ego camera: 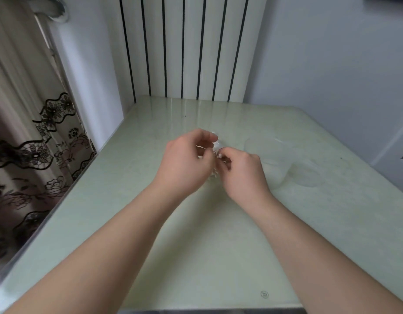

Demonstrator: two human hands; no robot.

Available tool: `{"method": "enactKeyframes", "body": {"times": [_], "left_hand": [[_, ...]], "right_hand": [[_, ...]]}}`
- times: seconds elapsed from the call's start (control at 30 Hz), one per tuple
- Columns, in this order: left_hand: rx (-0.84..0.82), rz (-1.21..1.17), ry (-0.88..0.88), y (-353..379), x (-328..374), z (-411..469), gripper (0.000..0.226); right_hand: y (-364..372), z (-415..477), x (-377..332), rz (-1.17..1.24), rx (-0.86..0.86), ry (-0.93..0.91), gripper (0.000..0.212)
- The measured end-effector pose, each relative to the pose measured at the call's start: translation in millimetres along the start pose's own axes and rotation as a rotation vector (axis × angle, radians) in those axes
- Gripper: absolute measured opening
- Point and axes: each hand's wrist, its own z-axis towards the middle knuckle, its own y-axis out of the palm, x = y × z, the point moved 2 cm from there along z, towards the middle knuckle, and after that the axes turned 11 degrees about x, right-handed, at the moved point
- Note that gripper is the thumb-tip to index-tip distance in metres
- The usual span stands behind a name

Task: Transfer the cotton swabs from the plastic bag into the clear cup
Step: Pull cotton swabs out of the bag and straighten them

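As left grip and right grip both pinch the small crinkly clear plastic bag, they should ease its mouth apart gently, near the clear round cup.

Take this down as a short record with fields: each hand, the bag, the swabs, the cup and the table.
left hand: grips the plastic bag above the table
right hand: pinches the same bag beside the left hand
plastic bag: held between both hands, mostly hidden
cotton swabs: white tips show under the left hand
clear cup: upright on the table, right of the hands, no swabs seen inside
table: pale green, glossy
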Motion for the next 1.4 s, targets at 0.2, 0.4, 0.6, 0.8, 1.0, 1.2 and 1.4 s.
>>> {"method": "enactKeyframes", "body": {"times": [0.2, 0.4, 0.6, 0.8, 1.0, 1.2, 1.4], "left_hand": [[-0.096, 0.053, -0.022, -1, -25, 25, 0.026], [-0.006, -0.096, 0.079, 18, -45, 13, 0.029], [0.070, -0.087, 0.224, 30, -58, 3, 0.031], [0.041, -0.024, 0.288, 31, -60, 6, 0.034], [0.000, 0.020, 0.322, 36, -62, 9, 0.035], [-0.086, 0.061, 0.383, 39, -59, 7, 0.049], [-0.236, 0.142, 0.523, 40, -54, 9, 0.037]], "right_hand": [[-14, 21, -7, 0.154, -0.100, 0.265, 0.012], [-19, 39, 3, 0.165, -0.052, 0.174, 0.011], [-16, 41, 9, 0.292, 0.029, 0.097, 0.008], [-19, 40, 10, 0.392, 0.086, 0.086, 0.011], [-19, 36, 16, 0.553, 0.060, 0.204, 0.016], [-20, 36, 13, 0.751, 0.039, 0.297, 0.016], [-10, 29, 8, 0.829, -0.003, 0.334, 0.011]]}}
